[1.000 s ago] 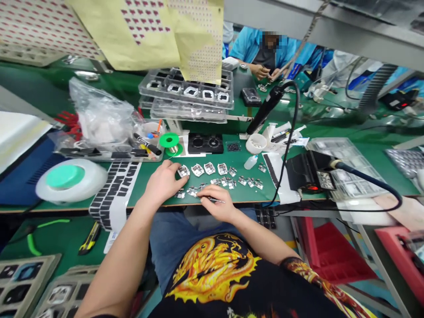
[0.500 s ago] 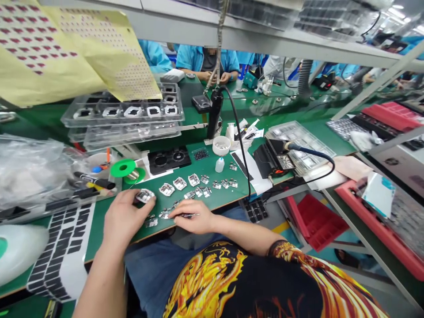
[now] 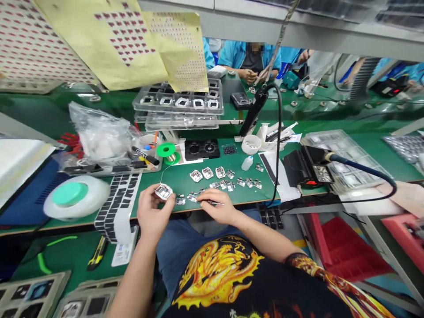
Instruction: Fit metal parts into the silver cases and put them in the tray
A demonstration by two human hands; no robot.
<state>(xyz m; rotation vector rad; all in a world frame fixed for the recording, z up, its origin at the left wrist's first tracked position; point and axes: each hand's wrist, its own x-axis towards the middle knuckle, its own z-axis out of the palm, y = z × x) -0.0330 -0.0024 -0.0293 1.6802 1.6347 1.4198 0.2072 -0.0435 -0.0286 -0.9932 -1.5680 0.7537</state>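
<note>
My left hand point(image 3: 152, 211) grips a silver watch case point(image 3: 163, 191) between thumb and fingers, its open side with small inner parts facing up. In my right hand point(image 3: 219, 207) is a thin metal tool point(image 3: 216, 202), probably tweezers; its working end is hidden. The right fingertips are at a group of small metal-and-circuit parts point(image 3: 193, 197) near the bench's front edge. Three similar watch cases point(image 3: 207, 172) stand in a row behind, and more small parts point(image 3: 228, 185) lie to the right of them. A thin wire runs from a green solder spool point(image 3: 166, 150) down towards the held case.
A small dropper bottle point(image 3: 247, 163), a white round dish point(image 3: 251, 144) and a black holder point(image 3: 202, 150) stand farther back. A black tool with a cable point(image 3: 255, 110) hangs above the bench. At right is a black soldering station point(image 3: 306, 168). A co-worker point(image 3: 250, 59) sits opposite.
The view has swung left, so everything sits farther right in the picture. My left hand still grips the watch case, and my right hand stays by the small parts with the tool.
</note>
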